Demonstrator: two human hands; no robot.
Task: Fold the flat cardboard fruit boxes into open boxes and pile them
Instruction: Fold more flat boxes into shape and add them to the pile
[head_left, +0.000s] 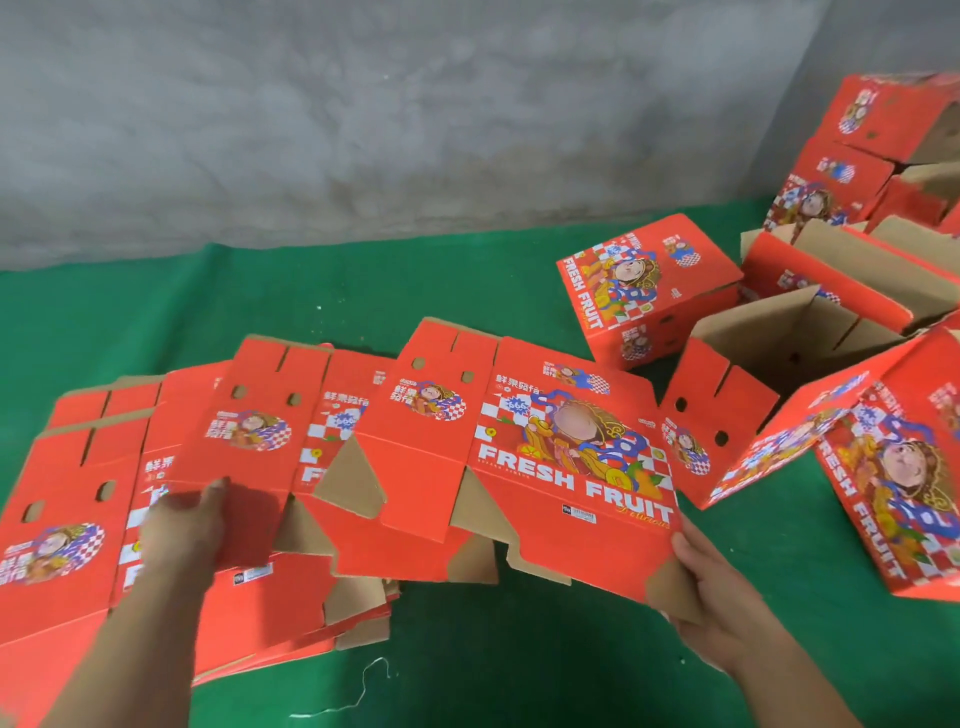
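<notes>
A flat red cardboard fruit box (519, 467) printed "FRESH FRUIT" is lifted at the centre above the green mat. My right hand (711, 587) grips its lower right corner flap, thumb on top. My left hand (187, 525) is blurred and rests with straight fingers on the top sheet of a fanned stack of flat boxes (156, 519) at the left. Folded open boxes (769, 405) lie tumbled at the right, some on their sides with brown insides showing.
A green mat (467, 675) covers the floor in front of a grey concrete wall (363, 130). More folded boxes (883, 156) pile up at the far right against the wall. A loose white thread (363, 686) lies on the mat near me.
</notes>
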